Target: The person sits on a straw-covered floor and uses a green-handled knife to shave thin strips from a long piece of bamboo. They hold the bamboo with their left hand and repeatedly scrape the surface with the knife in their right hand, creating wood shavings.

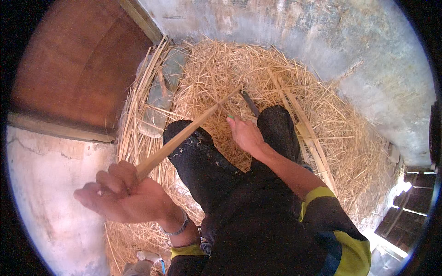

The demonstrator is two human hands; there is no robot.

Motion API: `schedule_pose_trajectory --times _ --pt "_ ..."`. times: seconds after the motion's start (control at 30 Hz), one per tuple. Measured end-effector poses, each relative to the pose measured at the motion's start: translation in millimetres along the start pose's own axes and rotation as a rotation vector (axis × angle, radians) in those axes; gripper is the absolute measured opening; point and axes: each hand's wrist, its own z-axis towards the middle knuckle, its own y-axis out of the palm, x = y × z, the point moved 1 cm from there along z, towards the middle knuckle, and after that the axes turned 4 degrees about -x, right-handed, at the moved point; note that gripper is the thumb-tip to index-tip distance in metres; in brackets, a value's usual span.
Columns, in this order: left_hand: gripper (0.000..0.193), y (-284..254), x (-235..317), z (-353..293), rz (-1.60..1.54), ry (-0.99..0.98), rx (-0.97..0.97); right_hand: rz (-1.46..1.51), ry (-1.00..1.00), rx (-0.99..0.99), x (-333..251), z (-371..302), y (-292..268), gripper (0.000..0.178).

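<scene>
My left hand (pixel 131 191), wearing a bracelet, is closed round the near end of a long pale bamboo strip (pixel 184 133). The strip slants up and away to the right, across my left knee. Its thin far end reaches close to a dark knife blade (pixel 250 102) between my knees. My right hand (pixel 246 133) is closed beside that blade and seems to grip the knife; its fingers hide the handle. A small bit of green shows at its fingertips. Below both lies a heap of thin, straw-coloured shavings (pixel 221 60).
Long split strips (pixel 315 152) lie to the right of my right leg. More strips (pixel 138 103) lean at the left, by a greyish sack-like thing (pixel 161 92). A stained wall (pixel 294 23) stands ahead and a brown panel (pixel 78 69) at far left.
</scene>
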Motion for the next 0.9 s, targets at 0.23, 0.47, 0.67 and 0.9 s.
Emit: schedule_pose_trajectory --times 0.23,0.47,0.67,0.9 --pt "0.034 10.5 0.6 -2.4 -0.018 0.004 -0.007 0.143 0.119 -0.141 8.2 9.9 11.5 0.036" --pt "0.032 12.4 -0.3 -7.6 0.045 0.038 0.044 0.21 0.126 -0.078 19.6 17.3 16.8 0.039" --pt "0.03 6.5 -8.5 -3.1 0.135 0.08 0.017 0.116 0.313 -0.079 85.9 23.1 -15.3 0.047" --pt "0.025 8.3 -3.1 -7.3 0.129 0.08 -0.022 -0.312 0.742 0.088 290.5 -139.3 -79.6 0.033"
